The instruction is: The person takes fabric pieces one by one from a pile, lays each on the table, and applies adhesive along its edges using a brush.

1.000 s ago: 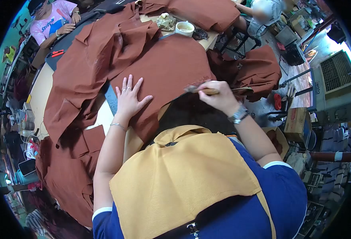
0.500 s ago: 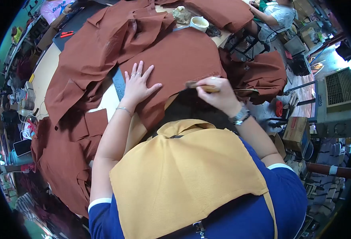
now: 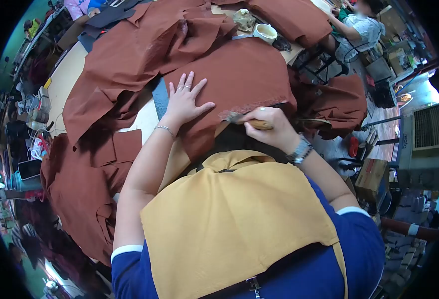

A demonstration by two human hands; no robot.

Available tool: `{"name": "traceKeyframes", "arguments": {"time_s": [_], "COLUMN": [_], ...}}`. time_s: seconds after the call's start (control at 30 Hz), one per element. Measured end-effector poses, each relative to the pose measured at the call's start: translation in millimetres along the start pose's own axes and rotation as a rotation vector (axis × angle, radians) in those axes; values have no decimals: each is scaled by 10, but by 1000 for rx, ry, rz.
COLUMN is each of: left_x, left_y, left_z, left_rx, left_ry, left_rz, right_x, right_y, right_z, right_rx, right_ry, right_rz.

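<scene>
A reddish-brown sheet (image 3: pixel 244 70) of fabric or leather lies over the table's near edge. On its left part my left hand (image 3: pixel 183 101) rests flat, fingers spread. My right hand (image 3: pixel 274 128) grips a brush (image 3: pixel 260 124) by its wooden handle, the bristles touching the sheet close to its near edge. A whitish wet streak (image 3: pixel 251 106) runs along that edge. Beyond the sheet stands a white cup (image 3: pixel 265 33), with a crumpled pale lump (image 3: pixel 243 20) beside it.
More brown pieces (image 3: pixel 125 60) are heaped to the left, and others hang at the right (image 3: pixel 339 104). A seated person (image 3: pixel 356 32) is at the upper right, another person (image 3: pixel 77 7) at the upper left. A cardboard box (image 3: pixel 372 177) stands at the right.
The brush in my right hand has moved left along the sheet's near edge, and the whitish streak is longer. My left hand stays flat on the sheet. The whole view has shifted slightly.
</scene>
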State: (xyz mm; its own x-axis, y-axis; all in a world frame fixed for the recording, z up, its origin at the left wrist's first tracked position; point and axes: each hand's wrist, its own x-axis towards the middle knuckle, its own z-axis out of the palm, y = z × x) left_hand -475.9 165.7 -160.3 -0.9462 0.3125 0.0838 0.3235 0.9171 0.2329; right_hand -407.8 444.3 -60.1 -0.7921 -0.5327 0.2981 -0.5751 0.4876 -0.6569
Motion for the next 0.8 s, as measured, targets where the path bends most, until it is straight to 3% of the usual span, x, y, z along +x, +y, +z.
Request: {"name": "traceKeyframes", "arguments": {"time_s": [0.07, 0.23, 0.4, 0.53, 0.7, 0.8], "left_x": [3, 125, 199, 311, 394, 412], "left_y": [-5, -22, -68, -80, -91, -105], "left_z": [1, 20, 63, 64, 27, 62], "left_rx": [-10, -16, -42, -35, -72, -83], "left_ry": [3, -5, 11, -1, -8, 26], "left_rz": [8, 35, 80, 110, 136, 130], "right_x": [-10, 208, 95, 236, 193, 203], "right_y": [-33, -61, 8, -58, 6, -37], "right_z": [-163, 213, -99, 128, 1, -36], "right_rx": [-57, 96, -63, 84, 84, 104], "right_ry": [-22, -6, -107, -7, -180, -104], "right_rz": [78, -132, -8, -213, -175, -223]}}
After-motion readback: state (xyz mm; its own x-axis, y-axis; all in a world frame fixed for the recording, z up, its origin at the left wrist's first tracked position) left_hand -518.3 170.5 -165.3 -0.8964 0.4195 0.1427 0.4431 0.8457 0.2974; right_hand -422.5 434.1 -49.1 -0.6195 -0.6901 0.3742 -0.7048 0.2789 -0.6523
